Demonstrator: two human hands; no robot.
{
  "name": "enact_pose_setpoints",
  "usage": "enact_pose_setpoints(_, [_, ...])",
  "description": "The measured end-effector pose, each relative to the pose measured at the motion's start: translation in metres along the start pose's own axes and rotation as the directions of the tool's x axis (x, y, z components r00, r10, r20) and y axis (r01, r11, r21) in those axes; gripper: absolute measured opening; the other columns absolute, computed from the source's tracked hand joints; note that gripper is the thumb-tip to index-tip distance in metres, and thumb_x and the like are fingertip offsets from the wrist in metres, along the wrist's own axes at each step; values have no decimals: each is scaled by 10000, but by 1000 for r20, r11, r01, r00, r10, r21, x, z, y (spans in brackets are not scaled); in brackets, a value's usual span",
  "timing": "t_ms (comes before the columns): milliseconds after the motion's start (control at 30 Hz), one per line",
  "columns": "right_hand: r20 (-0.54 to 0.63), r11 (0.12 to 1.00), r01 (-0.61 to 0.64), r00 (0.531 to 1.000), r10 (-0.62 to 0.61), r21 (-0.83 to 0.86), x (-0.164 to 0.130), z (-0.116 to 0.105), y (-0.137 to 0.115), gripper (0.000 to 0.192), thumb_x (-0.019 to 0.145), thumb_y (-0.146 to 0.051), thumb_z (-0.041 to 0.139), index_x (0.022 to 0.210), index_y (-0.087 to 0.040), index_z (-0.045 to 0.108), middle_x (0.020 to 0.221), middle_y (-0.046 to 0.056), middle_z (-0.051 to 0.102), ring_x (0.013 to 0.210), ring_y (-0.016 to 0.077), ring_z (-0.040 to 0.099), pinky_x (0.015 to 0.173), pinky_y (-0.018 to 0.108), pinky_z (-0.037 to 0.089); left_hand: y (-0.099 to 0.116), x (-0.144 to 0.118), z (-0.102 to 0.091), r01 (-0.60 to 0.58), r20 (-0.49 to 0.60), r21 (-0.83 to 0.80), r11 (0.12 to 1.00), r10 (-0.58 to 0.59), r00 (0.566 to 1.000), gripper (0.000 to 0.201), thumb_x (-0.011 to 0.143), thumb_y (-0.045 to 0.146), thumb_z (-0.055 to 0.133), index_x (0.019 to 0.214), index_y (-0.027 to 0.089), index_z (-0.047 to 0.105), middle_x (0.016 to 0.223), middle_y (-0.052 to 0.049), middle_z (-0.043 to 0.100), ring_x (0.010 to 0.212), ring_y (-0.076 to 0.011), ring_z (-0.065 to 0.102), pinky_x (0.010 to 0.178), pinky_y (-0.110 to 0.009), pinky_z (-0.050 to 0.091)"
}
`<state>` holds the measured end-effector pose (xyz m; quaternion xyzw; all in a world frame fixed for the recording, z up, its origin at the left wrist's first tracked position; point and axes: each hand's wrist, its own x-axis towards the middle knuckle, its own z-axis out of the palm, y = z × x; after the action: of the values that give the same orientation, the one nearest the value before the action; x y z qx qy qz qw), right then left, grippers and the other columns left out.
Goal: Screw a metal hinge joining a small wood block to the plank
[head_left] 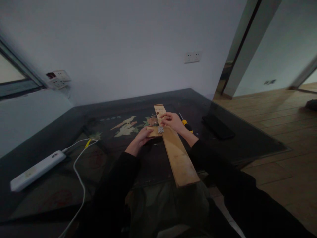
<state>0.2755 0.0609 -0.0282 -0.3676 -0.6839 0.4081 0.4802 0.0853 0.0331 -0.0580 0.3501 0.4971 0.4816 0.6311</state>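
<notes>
A long wooden board (177,155) lies lengthwise on the dark table, its near end past the table's front edge. A short wooden piece (155,132) meets its left side, and a small metal hinge (160,129) lies across the joint. My left hand (143,136) is closed around the left end of the short piece. Just above the hinge, my right hand (172,122) hovers over the board with its fingertips pinched together. Whatever sits in that pinch is too small to make out. A yellow and black screwdriver (187,125) lies right of my right hand.
A small screw-like metal piece (155,144) lies near my left hand. To the right is a black phone-like object (218,127). A white power strip (38,170) with a white cable (78,175) occupies the left side. The wall (128,49) stands behind the table (119,105).
</notes>
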Motion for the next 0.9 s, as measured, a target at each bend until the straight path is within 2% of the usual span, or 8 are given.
enact_pose_setpoints(100, [-61,999,-16,998,13,-47,12,1,9,142,724,-100,626,850,-159,656,676,8,698,620,139,677,637,256,517,0,0,0,5,1,-7,1000,-5,1000,371,802,1,604,1153,118,618,872,-72,729,704,-159,692,667,-254,582])
enact_pose_setpoints(200, [-100,989,-1,995,-14,-148,14,8,20,104,706,-120,686,801,-159,667,702,17,710,661,149,678,670,269,514,0,-1,0,9,13,-34,999,-8,1000,315,797,-8,613,1085,120,632,837,-63,720,686,-154,685,643,-240,574])
enact_pose_setpoints(333, [-61,975,51,996,-66,-216,9,17,30,76,712,-131,719,768,-161,677,792,27,737,719,148,679,712,272,514,1,-1,0,18,8,-46,999,-18,1000,281,810,-9,595,1049,131,643,831,-57,720,687,-154,682,650,-252,579])
enact_pose_setpoints(567, [16,933,93,995,-93,-347,4,21,35,125,751,-66,673,814,-166,712,813,35,740,723,147,670,707,262,499,1,1,-2,13,-19,-71,997,-14,1000,302,807,-25,584,1045,148,653,827,-53,708,702,-157,681,631,-239,573])
enact_pose_setpoints(733, [3,926,111,993,-118,-361,2,21,32,122,742,-52,687,784,-165,706,791,22,728,723,140,655,701,255,479,3,3,-7,56,10,-64,996,-56,998,318,813,-1,612,1098,139,636,852,-58,696,705,-162,687,585,-229,571])
enact_pose_setpoints(900, [-10,921,116,992,-129,-372,1,21,33,120,748,-54,683,791,-164,700,786,19,719,717,139,650,694,252,472,3,7,-11,76,55,-71,995,-73,996,419,828,31,625,1218,181,598,963,-69,698,798,-173,703,645,-245,595])
